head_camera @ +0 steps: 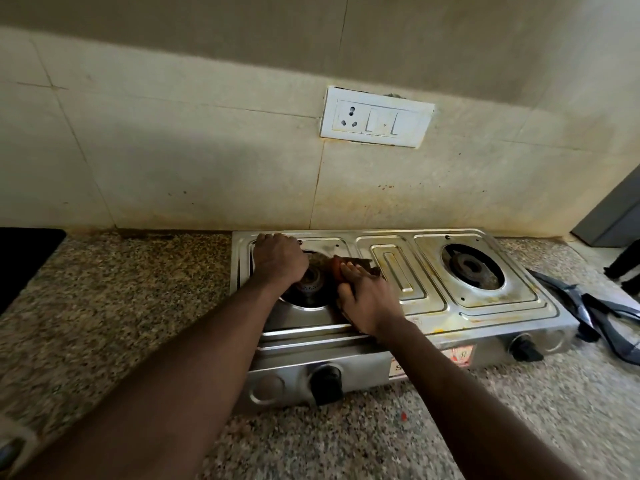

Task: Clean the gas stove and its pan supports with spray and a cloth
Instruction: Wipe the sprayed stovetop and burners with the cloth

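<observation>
Right grip [367,299], laid flat, presses the cloth [349,266]; left grip [278,259] braces the stove [519,301], closure unclear; the burner [310,285] between the grips may snag the cloth.

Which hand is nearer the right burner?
Right. The right hand presses the cloth between the left burner and right burner; the left hand rests on the stove at back left.

Dim warm light, soft shadow on the wall [145,161], wide-angle bending, blurred edges.
</observation>
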